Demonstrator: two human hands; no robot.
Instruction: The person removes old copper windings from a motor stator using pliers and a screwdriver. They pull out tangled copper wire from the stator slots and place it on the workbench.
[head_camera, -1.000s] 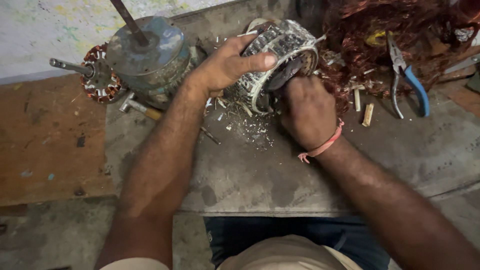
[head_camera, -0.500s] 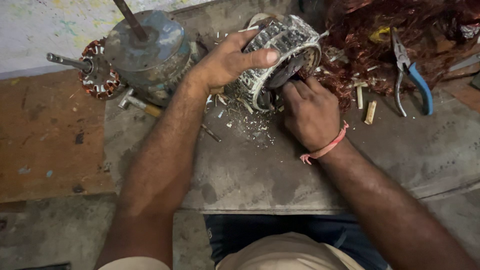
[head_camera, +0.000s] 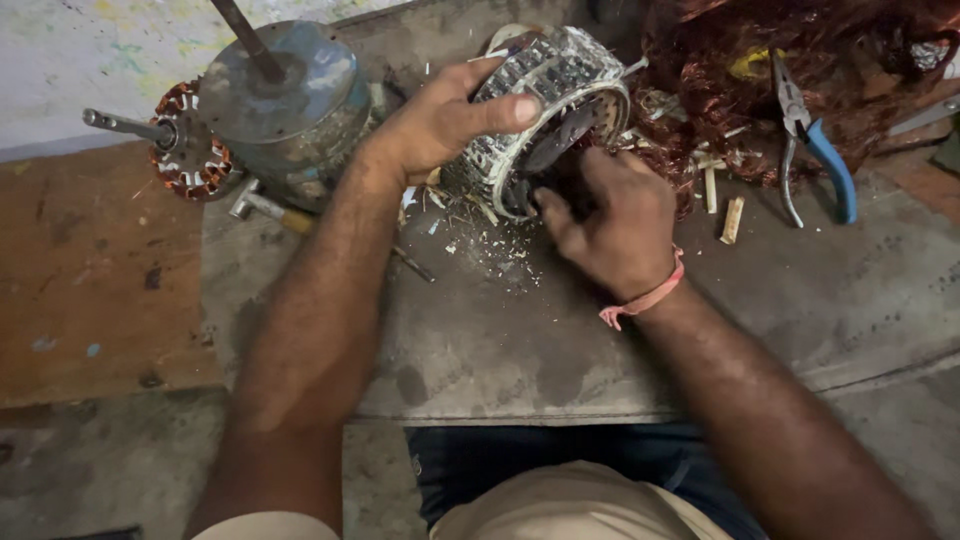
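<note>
— Why is the stator core (head_camera: 545, 95) tipped on its side like that?

— So its open bore faces the person. The left hand (head_camera: 440, 120) is clamped over the top of the ring, thumb across the outer laminations, which steadies it against the table (head_camera: 520, 340). It sits at the far middle of the table, resting on its edge.

— And the right hand (head_camera: 610, 215)?

— Curled at the mouth of the bore, fingers pushed in around something dark; I cannot tell whether it grips a tool or just the core's inner edge. A pink thread band (head_camera: 645, 298) circles that wrist.

— What is the litter underneath?

— Pale scraps and chips (head_camera: 490, 250) lie just near of the core, as if they dropped straight out of it. A heap of copper wire (head_camera: 830, 50) is piled at the far right, with blue-handled pliers (head_camera: 815, 150) lying at its edge, within reach of the right hand.

— Any packages or labels?

— None that I can make out. To the far left stands a grey motor housing (head_camera: 285, 100) with a shaft, and beside it a small wound rotor (head_camera: 180, 145) in copper-orange.
</note>
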